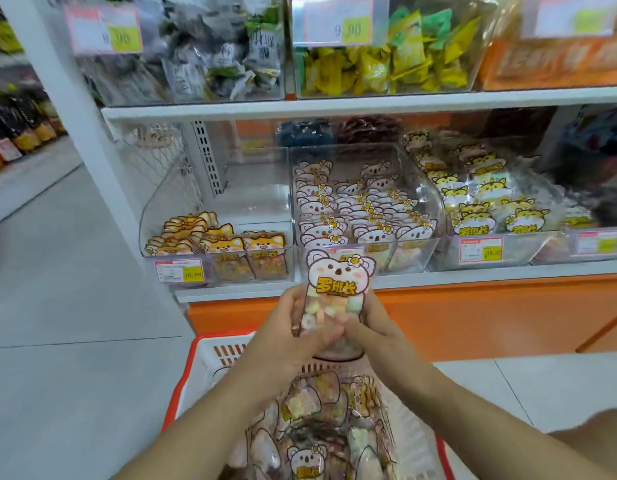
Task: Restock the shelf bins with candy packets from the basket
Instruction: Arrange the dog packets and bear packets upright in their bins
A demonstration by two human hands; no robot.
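Note:
I hold a koala candy packet (336, 284) upright in front of the lower shelf, with my left hand (296, 327) and my right hand (373, 327) both gripping its lower half. Right behind it stands the clear koala bin (435, 202), packed with matching packets. To its left the fox bin (154, 209) holds a few orange fox packets at its front only. On the right is the tiger bin (514, 244) with yellow tiger packets. Below my arms sits the red and white basket (210, 351), with several mixed candy packets (310, 459) in it.
An upper shelf (334, 105) carries bins of dark and yellow-green wrapped sweets with price tags. An orange base panel (473, 317) runs under the lower shelf. A white upright post (75, 116) stands at left, with pale floor tiles and another aisle beyond.

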